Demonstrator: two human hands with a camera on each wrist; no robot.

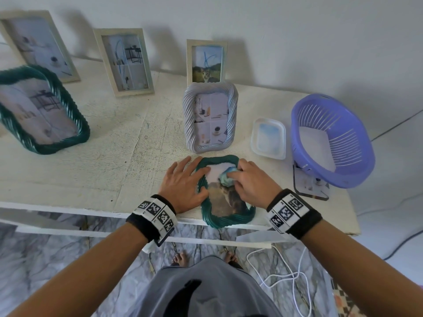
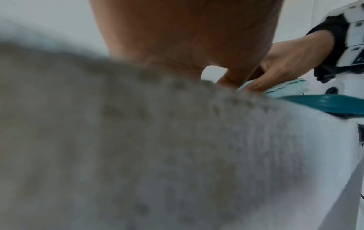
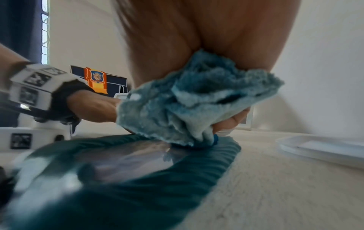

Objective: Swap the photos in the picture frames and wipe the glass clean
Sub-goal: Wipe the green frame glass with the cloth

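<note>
A person wipes the glass of a green picture frame [image 1: 226,216] lying flat at the near edge of a white desk [image 1: 109,161], its long axis running away from the body and its near end slightly overhanging the edge. The right hand [image 1: 250,181] holds a bunched blue cloth [image 1: 227,177] in a closed grip, fingers curled round it, and presses it on the glass near the frame's far right corner; the right wrist view shows the cloth touching the glass just inside the ribbed rim. The left hand [image 1: 185,185] lies flat with fingers spread and straight, palm on the desk and the frame's left rim, steadying it and gripping nothing. Most of the glass stretches from the cloth back toward the body, so the coming strokes likely run down that long axis toward the near end, with the right hand the one placed to make them. Just behind the frame a grey frame [image 1: 209,117] stands upright; three pale wooden frames lean against the wall and a larger green frame [image 1: 43,110] stands to the far left. A shallow white tray [image 1: 268,138] and a purple basket [image 1: 332,140] sit to the right, apart from the work.
</note>
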